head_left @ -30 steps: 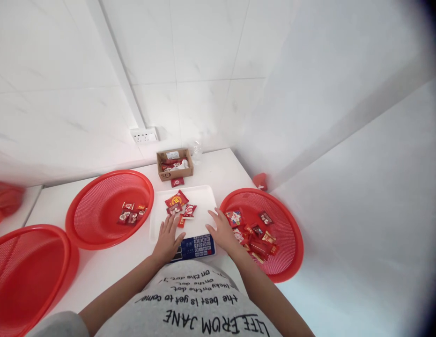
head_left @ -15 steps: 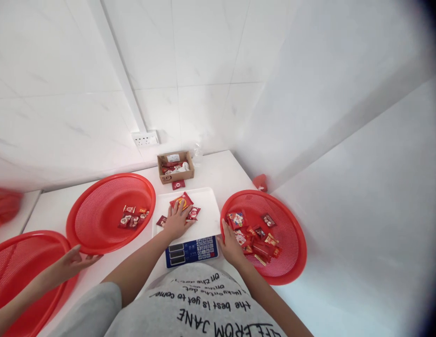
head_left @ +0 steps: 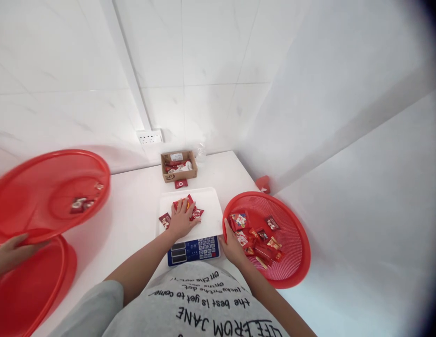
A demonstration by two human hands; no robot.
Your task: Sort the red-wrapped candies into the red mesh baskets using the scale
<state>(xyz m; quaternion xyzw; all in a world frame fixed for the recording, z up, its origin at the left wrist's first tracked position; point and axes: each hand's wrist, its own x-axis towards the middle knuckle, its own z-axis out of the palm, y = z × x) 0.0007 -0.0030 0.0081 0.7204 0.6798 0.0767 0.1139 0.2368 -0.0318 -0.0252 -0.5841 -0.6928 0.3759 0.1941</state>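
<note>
My left hand (head_left: 181, 220) lies with fingers spread over several red snack packets (head_left: 197, 214) on the white tray (head_left: 212, 220) of a weighing scale. A small dark red packet (head_left: 165, 220) rests at the tray's left side, just beside that hand. The scale's blue keypad panel (head_left: 195, 249) shows below the tray. With my right hand (head_left: 233, 245) I grip the left rim of a round red mesh basket (head_left: 295, 252). Inside it are mixed red packets (head_left: 267, 250). The fingertips of my right hand are partly behind the rim.
A co-worker's hand (head_left: 17, 250) holds another red basket (head_left: 63, 157) with a few packets, above a third red basket (head_left: 28, 290). At the back stand a small cardboard box (head_left: 179, 174) and a clear plastic item (head_left: 201, 152). A red packet (head_left: 181, 184) lies before the box.
The co-worker's hand has lifted the left basket off the table and carried it left, tilted, over the other basket. My hands keep their places on the packets and the right basket.
</note>
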